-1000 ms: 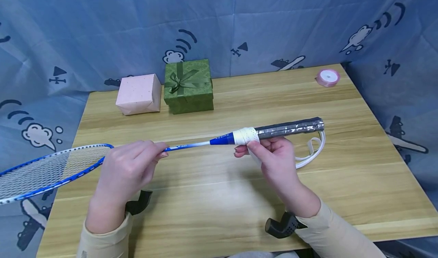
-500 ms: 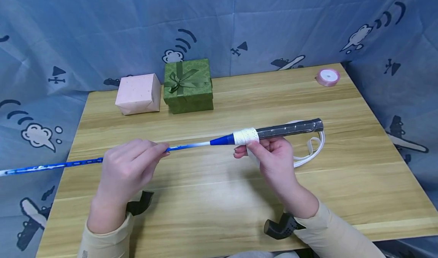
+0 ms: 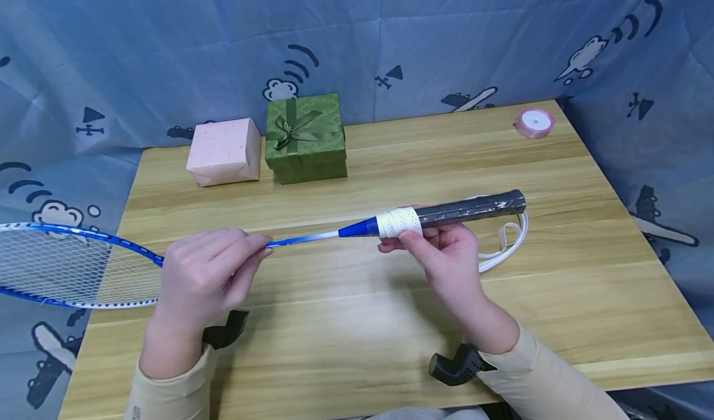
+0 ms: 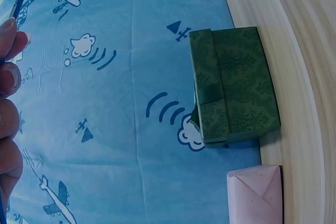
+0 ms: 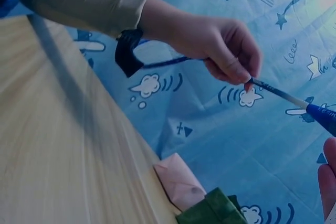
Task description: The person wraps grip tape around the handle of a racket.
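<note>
A blue and white badminton racket [image 3: 307,239] is held above the table in the head view, its strung head off to the left. My left hand [image 3: 206,271] pinches the thin shaft between thumb and fingers; the right wrist view also shows this hand [image 5: 226,51]. White perforated grip tape [image 3: 397,222] is wound around the handle beside the blue cone. My right hand [image 3: 452,259] pinches the tape under the handle, thumb in front. The rest of the handle [image 3: 474,209] is dark and shiny. A loose white strip [image 3: 515,240] curves down behind its end.
A pink wrapped box [image 3: 223,153] and a green gift box [image 3: 307,141] with a bow stand at the back left of the wooden table [image 3: 357,358]. A pink ribbon spool [image 3: 534,124] lies at the back right. Blue patterned cloth [image 3: 357,42] hangs behind.
The racket has rolled about its shaft: its head went from tilted, through edge-on, to strings showing at another tilt. Both hands stay in nearly the same places.
</note>
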`<state>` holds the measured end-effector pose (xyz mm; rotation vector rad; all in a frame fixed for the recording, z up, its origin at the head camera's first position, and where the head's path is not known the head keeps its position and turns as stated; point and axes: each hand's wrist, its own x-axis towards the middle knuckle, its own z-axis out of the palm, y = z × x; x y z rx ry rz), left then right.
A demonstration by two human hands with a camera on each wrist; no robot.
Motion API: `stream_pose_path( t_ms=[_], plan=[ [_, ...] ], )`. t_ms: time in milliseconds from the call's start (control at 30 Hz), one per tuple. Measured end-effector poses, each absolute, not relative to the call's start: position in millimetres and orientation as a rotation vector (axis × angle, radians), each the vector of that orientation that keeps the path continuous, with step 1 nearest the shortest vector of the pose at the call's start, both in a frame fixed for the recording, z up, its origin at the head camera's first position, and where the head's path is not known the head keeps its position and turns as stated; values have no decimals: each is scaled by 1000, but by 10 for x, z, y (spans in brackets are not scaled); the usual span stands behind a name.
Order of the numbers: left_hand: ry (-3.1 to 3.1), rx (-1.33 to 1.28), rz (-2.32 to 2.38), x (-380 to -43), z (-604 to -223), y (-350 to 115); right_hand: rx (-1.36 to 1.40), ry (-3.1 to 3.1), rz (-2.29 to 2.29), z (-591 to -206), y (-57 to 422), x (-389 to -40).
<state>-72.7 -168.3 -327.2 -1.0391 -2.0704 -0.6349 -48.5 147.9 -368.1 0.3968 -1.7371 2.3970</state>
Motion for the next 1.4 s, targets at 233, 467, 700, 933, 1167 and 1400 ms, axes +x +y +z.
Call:
stream_pose_path(
  t_ms=[233, 467, 700, 933, 1167, 1400],
  plan=[
    [-2126, -1034, -607, -720, -3280, -1696, 371, -1684, 2481, -3677, 1465, -513],
    [-2142, -1039, -605, -721, -3264, -1696, 396, -1692, 2507, -3654, 1499, -494],
    [-2136, -1074, -632, -741, -3229, -1689, 470, -1659, 2500, -3659, 1523, -502],
    [-2175, -1047, -569, -736, -3250, -1661, 358, -1655, 2459, -3657, 1491, -508],
    [-2059, -932, -612, -713, -3278, -1631, 294, -1716, 2437, -3651, 1500, -498],
    [-2025, -965, -676, -702, -3273, -1645, 382, -1653, 2486, -3668, 1494, -512]
  ],
)
